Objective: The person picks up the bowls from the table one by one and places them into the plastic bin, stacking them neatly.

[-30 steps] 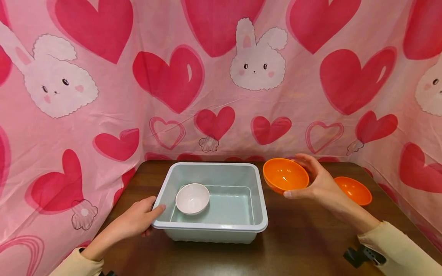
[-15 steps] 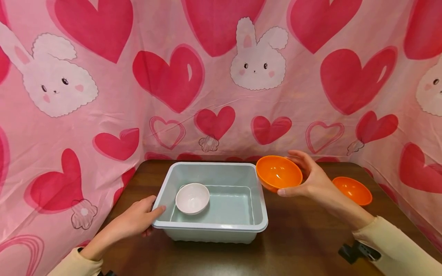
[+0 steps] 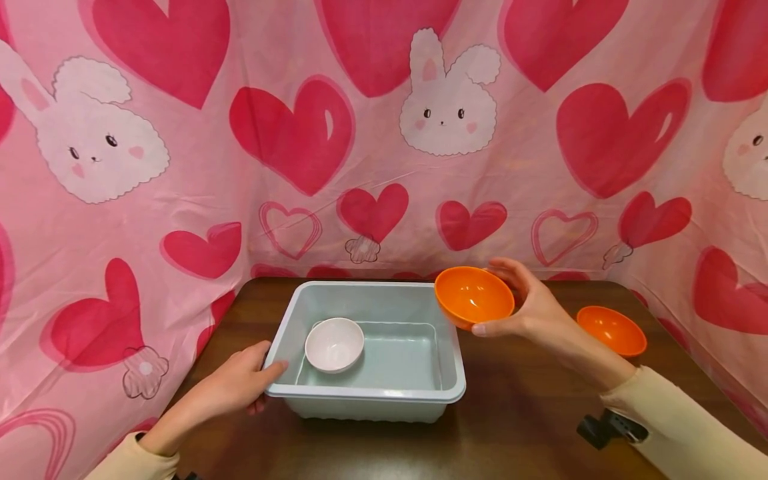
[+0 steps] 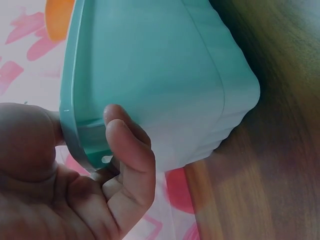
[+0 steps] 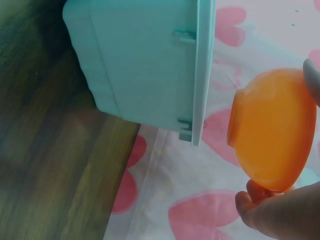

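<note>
A pale blue-green plastic basin (image 3: 366,395) stands on the table, with a white bowl (image 3: 334,345) inside its left half. My left hand (image 3: 240,377) grips the basin's left rim near the front corner, thumb over the top; in the left wrist view the curled fingers (image 4: 131,150) lie under the rim. Up at the basin's right rim, my right hand (image 3: 528,303) holds an orange bowl (image 3: 474,297) by its edge, the bowl tipped slightly and overlapping the rim in the head view. The right wrist view shows this bowl's underside above rim height, between thumb and fingers.
A second orange bowl (image 3: 612,331) sits on the dark wooden table (image 3: 510,420) at the right, beyond my right forearm. A pink curtain (image 3: 384,167) with hearts and rabbits hangs close behind the table and along both sides.
My right hand has moved left and slightly up with the orange bowl, from beside the basin to over its right rim. The left hand and the white bowl have stayed in place.
</note>
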`<state>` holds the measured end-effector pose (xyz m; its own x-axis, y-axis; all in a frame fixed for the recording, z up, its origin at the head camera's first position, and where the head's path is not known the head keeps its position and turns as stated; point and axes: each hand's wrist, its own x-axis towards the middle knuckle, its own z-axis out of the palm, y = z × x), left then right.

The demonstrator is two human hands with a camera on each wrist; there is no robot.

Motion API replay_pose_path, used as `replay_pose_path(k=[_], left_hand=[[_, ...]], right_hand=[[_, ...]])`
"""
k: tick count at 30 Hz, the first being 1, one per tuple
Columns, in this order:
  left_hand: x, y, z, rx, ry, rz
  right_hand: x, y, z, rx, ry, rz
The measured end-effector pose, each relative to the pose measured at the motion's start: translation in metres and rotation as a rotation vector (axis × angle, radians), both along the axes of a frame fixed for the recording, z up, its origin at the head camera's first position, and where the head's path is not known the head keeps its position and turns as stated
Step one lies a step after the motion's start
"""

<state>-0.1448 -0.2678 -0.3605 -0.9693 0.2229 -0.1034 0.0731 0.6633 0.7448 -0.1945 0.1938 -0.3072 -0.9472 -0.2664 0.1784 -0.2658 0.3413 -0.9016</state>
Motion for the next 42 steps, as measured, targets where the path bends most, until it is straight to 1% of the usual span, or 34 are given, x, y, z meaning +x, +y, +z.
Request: replay_pose_path(k=[3, 10, 20, 30, 33, 38, 42], left_hand=[[0.001, 0.000, -0.001, -0.004, -0.001, 0.004], [0.001, -0.002, -0.004, 0.014, 0.025, -0.005], [0.003, -0.001, -0.005, 0.010, 0.017, 0.004], [0.005, -0.001, -0.008, 0.010, 0.013, 0.008], [0.004, -0.001, -0.008, 0.014, 0.012, 0.003], [0.000, 0.000, -0.005, 0.015, 0.028, -0.008], [-0.001, 0.000, -0.004, 0.001, 0.031, 0.012]], right_hand=[[-0.002, -0.003, 0.001, -0.003, -0.004, 0.010], [-0.005, -0.012, 0.003, -0.027, 0.000, 0.053], [-0.012, -0.025, 0.005, -0.009, -0.013, 0.069], [-0.015, -0.036, 0.002, -0.028, -0.032, 0.101], [-0.016, -0.037, 0.003, -0.023, -0.032, 0.101], [-0.019, -0.039, 0.007, -0.022, -0.024, 0.100], [-0.023, -0.042, 0.008, -0.009, -0.018, 0.100]])
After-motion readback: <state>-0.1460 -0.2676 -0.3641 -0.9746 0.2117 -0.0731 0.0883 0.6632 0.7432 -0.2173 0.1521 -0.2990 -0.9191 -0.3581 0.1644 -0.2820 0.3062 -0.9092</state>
